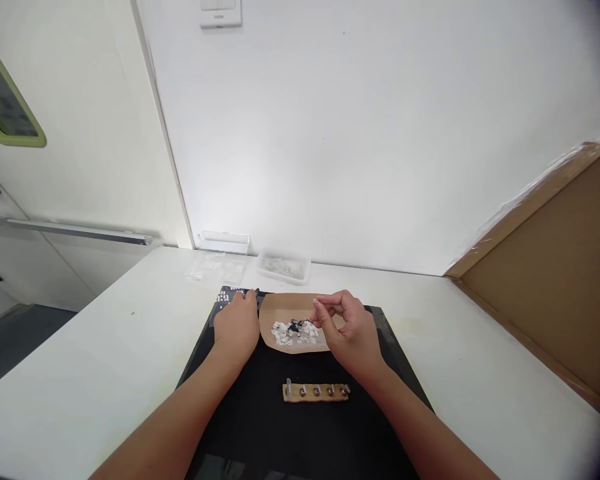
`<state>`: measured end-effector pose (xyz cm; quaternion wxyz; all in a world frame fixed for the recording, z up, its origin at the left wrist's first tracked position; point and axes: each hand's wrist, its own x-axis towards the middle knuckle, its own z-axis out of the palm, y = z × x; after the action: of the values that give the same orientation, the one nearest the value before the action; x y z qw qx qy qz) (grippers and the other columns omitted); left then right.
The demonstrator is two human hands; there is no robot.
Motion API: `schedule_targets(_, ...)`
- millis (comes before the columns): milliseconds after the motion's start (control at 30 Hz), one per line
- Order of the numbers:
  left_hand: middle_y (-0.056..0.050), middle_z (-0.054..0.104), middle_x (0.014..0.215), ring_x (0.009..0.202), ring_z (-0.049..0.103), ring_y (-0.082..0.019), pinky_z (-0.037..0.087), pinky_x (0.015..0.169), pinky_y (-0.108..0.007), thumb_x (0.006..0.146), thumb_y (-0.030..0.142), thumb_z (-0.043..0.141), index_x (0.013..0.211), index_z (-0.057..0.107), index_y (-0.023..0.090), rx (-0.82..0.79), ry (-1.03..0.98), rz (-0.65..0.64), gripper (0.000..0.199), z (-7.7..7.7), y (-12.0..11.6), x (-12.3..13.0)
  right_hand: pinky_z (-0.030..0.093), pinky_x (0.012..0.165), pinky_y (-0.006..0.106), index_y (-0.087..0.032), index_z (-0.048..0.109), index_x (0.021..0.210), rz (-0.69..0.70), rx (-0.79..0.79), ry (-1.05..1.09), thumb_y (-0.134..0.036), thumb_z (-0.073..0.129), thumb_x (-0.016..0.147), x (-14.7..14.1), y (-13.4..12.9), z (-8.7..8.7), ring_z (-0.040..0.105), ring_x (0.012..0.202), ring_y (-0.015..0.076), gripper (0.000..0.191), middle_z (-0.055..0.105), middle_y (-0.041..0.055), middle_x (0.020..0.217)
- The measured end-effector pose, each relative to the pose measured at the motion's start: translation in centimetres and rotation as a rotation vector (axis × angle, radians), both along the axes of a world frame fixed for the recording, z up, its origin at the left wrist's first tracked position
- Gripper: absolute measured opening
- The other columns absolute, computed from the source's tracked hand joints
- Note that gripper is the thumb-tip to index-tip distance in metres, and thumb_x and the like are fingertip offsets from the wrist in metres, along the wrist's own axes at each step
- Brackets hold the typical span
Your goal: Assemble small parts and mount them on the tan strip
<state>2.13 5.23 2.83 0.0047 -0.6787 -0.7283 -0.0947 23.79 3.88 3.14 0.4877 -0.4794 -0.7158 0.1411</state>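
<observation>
My right hand is over the right part of a brown paper tray, its thumb and index finger pinched together; what they hold, if anything, is too small to tell. On the tray lie white bits and a dark tangled piece. Just left of the tray, my left hand rests closed at the far left of the black mat, its fingertips mostly hidden. Nearer to me, a wooden strip with several round metallic spots and small clear pieces lies on the mat.
Small white pieces sit at the mat's far left corner. Behind are clear plastic bags, a translucent tray with contents and a clear holder by the wall. A cardboard panel stands at the right of the white table.
</observation>
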Motion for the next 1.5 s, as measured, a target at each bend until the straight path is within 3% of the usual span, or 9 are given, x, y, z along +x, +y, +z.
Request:
schedule_targets(133, -0.017, 0.067, 0.109, 0.105, 0.063, -0.031, 0.05, 0.074, -0.034, 0.097, 0.012, 0.046, 0.101, 0.071, 0.013, 0.083, 0.031, -0.034, 0.025, 0.0, -0.1, 0.1, 0.048, 0.08, 0.04, -0.026, 0.053, 0.096, 0.007, 0.031, -0.043, -0.037, 0.062, 0.099, 0.3, 0.0, -0.1, 0.069, 0.063, 0.0191, 0.015, 0.075, -0.0014, 0.076)
schedule_targets(233, -0.015, 0.069, 0.102, 0.098, 0.062, -0.029, 0.048, 0.079, -0.037, 0.103, 0.02, 0.045, 0.097, 0.074, 0.014, 0.281, -0.013, -0.152, 0.03, 0.1, -0.1, 0.3, 0.043, 0.086, 0.043, -0.025, 0.054, 0.093, 0.003, 0.081, -0.105, -0.034, 0.062, 0.099, 0.4, 0.1, 0.0, 0.068, 0.064, 0.0194, 0.014, 0.075, -0.0017, 0.077)
schedule_targets(333, -0.008, 0.072, 0.086, 0.083, 0.063, -0.022, 0.048, 0.079, -0.035, 0.106, 0.027, 0.046, 0.102, 0.076, 0.017, 0.492, -0.28, -0.396, 0.033, 0.0, -0.3, 0.9, 0.041, 0.083, 0.042, -0.025, 0.055, 0.09, 0.009, 0.117, -0.156, -0.033, 0.063, 0.099, 0.5, 0.0, -0.1, 0.068, 0.064, 0.0198, 0.014, 0.075, -0.0016, 0.076)
schedule_targets(433, -0.005, 0.075, 0.089, 0.088, 0.066, -0.019, 0.05, 0.083, -0.033, 0.105, 0.028, 0.05, 0.099, 0.078, 0.019, 0.496, -0.611, -0.529, 0.03, 0.2, -0.7, 1.8, 0.04, 0.08, 0.041, -0.025, 0.056, 0.09, 0.034, 0.138, -0.198, -0.032, 0.063, 0.099, 0.6, 0.0, -0.2, 0.068, 0.064, 0.0202, 0.014, 0.075, -0.001, 0.075)
schedule_targets(633, -0.001, 0.078, 0.098, 0.095, 0.071, -0.018, 0.054, 0.083, -0.03, 0.104, 0.034, 0.054, 0.094, 0.081, 0.025, 0.276, -0.94, -0.564, 0.029, 0.6, -1.8, 2.9, 0.037, 0.074, 0.039, -0.024, 0.06, 0.089, 0.02, 0.264, -0.309, -0.029, 0.064, 0.099, 0.9, -0.1, -0.6, 0.063, 0.06, 0.0189, 0.012, 0.074, -0.0002, 0.073)
schedule_targets(900, -0.002, 0.078, 0.092, 0.091, 0.07, -0.02, 0.055, 0.082, -0.033, 0.102, 0.036, 0.058, 0.096, 0.082, 0.026, 0.281, -0.98, -0.588, 0.026, 0.8, -2.3, 3.2, 0.031, 0.072, 0.038, -0.027, 0.062, 0.088, 0.011, 0.453, -0.519, -0.022, 0.061, 0.1, 1.3, -0.8, -0.1, 0.069, 0.074, 0.0147, 0.013, 0.081, -0.0023, 0.095)
schedule_targets(1067, -0.004, 0.077, 0.085, 0.084, 0.07, -0.02, 0.057, 0.076, -0.032, 0.1, 0.037, 0.06, 0.088, 0.082, 0.023, 0.269, -1.031, -0.54, 0.028, 0.6, -2.5, 3.4, 0.028, 0.073, 0.037, -0.027, 0.063, 0.09, 0.067, 0.439, -0.598, -0.018, 0.057, 0.102, 1.5, -1.0, 0.3, 0.068, 0.077, 0.013, 0.016, 0.08, -0.005, 0.097)
schedule_targets(1333, -0.003, 0.079, 0.088, 0.088, 0.072, -0.021, 0.059, 0.076, -0.032, 0.094, 0.034, 0.068, 0.096, 0.084, 0.026, 0.221, -1.145, -0.516, 0.017, 0.4, -2.7, 3.7, 0.027, 0.072, 0.036, -0.027, 0.064, 0.089, 0.126, 0.427, -0.724, -0.02, 0.055, 0.104, 1.9, -0.8, 0.9, 0.063, 0.072, 0.0126, 0.018, 0.078, -0.0046, 0.09)
schedule_targets(1500, -0.003, 0.081, 0.097, 0.089, 0.073, -0.02, 0.058, 0.07, -0.029, 0.091, 0.033, 0.072, 0.101, 0.083, 0.028, 0.16, -1.188, -0.493, 0.016, 0.2, -2.9, 3.8, 0.028, 0.073, 0.036, -0.026, 0.064, 0.089, 0.121, 0.369, -0.62, -0.028, 0.064, 0.1, 2.2, -0.3, 0.4, 0.064, 0.066, 0.0143, 0.011, 0.076, -0.0037, 0.079)
